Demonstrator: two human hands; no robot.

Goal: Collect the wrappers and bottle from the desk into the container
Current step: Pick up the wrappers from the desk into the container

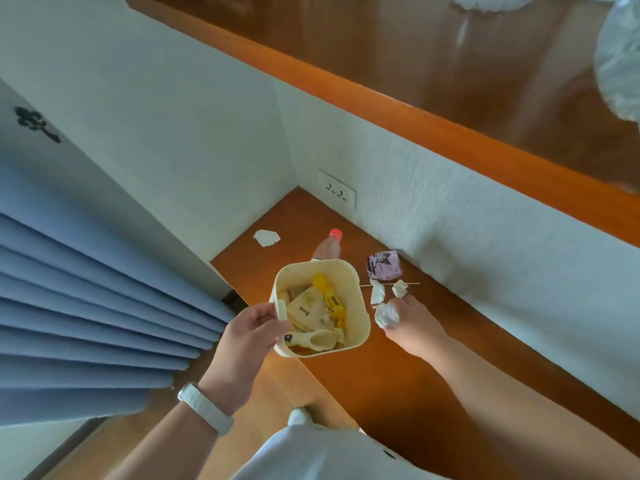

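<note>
Tissue (pixel 387 315) sits pinched in the right hand (pixel 414 327); lift it clear, then drop it left into the container (pixel 360 327). Left hand (pixel 247 336) grips the container's handle; hold it level.

Two bare forearms were seen, no sleeves reaching down to either wrist. A white band (pixel 205 413), smooth and kinda chunky like a fitness tracker strap, was worn on the left wrist just below the left hand (pixel 247 336). Nothing was worn on the right hand (pixel 414 325), no rings or watch spotted. A pale grey-white garment (pixel 322 455) was visible at the bottom edge.
</note>
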